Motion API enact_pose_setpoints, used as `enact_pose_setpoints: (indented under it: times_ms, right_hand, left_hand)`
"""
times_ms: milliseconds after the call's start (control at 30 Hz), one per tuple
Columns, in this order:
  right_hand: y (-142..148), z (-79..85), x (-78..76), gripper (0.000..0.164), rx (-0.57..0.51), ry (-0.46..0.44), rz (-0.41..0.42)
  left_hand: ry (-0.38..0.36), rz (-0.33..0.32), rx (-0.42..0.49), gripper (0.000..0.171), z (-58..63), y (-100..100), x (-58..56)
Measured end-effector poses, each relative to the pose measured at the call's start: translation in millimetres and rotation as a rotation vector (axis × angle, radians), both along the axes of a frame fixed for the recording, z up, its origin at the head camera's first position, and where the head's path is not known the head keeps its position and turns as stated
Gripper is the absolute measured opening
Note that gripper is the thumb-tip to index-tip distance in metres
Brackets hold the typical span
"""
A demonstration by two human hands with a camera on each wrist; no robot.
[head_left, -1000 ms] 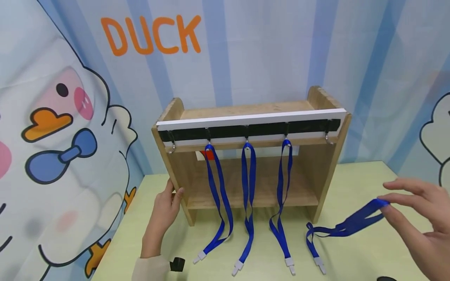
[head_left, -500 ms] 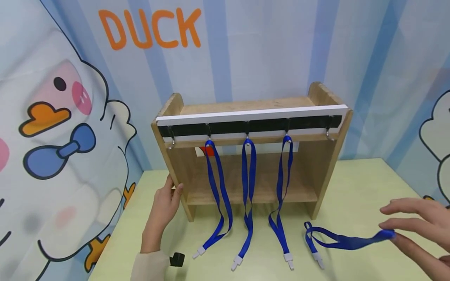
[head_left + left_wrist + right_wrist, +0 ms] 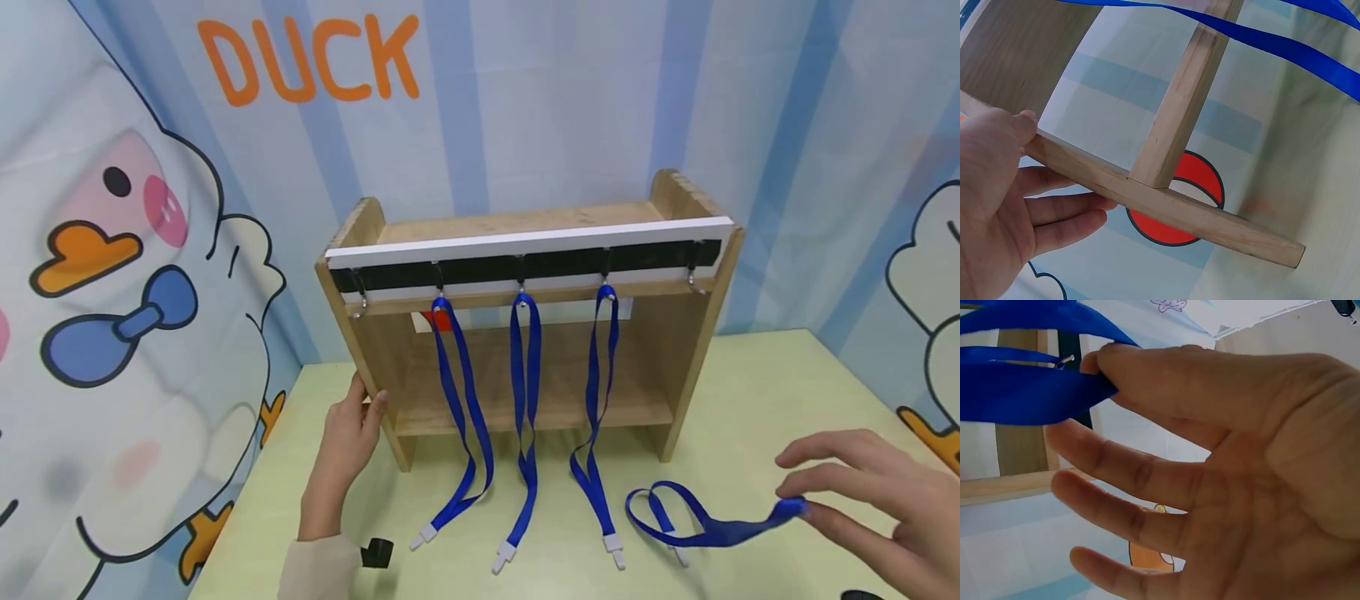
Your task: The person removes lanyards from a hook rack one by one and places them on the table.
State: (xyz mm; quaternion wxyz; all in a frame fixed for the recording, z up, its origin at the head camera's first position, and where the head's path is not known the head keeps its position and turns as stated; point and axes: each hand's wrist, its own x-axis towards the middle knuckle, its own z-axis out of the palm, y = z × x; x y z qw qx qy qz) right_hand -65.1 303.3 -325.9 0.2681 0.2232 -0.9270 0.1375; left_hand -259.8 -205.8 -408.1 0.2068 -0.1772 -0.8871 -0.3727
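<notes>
Blue lanyard (image 3: 727,534) pinched in your right hand (image 3: 881,504), your left hand (image 3: 348,435) on the wooden rack (image 3: 697,358).
Nearest, your right thumb and fingertip nip one end, other fingers spread; the loop droops low over the counter (image 3: 787,392), right of the hanging lanyards (image 3: 535,358), white clip (image 3: 679,555) partly behind the strap. Your left hand grips the rack's left side panel (image 3: 349,333). Three lanyards loop over the middle hooks (image 3: 521,286); striped backdrop (image 3: 562,108) behind reads DUCK.
</notes>
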Motion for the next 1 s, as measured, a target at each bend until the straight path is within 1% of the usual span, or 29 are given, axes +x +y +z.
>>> enact_pose_setpoints:
  times_ms: [100,233,333,433,567,600,1000]
  right_hand:
    - [0,0.8,-1.8,0.054,0.015,-0.027,-0.058]
    - [1,0.5,-4.0,0.048,0.018,-0.064,-0.121]
    - [1,0.3,-6.8,0.042,0.027,-0.133,-0.156]
    - [-2,0.6,-12.9,0.032,0.017,-0.263,-0.170]
    - [-5,-0.8,-25.4,0.023,-0.013,-0.410,-0.154]
    - [-5,-1.4,-28.6,0.021,-0.015,-0.431,-0.147]
    - [-18,-5.0,-53.4,0.013,-0.068,-0.561,-0.077]
  left_hand:
    - [-0.005,0.000,0.002,0.041,-0.1,0,0.7]
    - [0.003,-0.001,0.000,0.041,0.5,1,0.7]
    - [0.007,-0.002,0.001,0.041,1.0,1,0.5]
    - [0.003,-0.002,0.000,0.042,1.2,1,1.1]
    - [-0.008,0.000,-0.003,0.043,0.5,-1,1.9]
    - [-0.010,0.001,-0.002,0.043,0.3,-1,2.0]
    - [-0.004,0.005,-0.006,0.041,0.7,0,0.8]
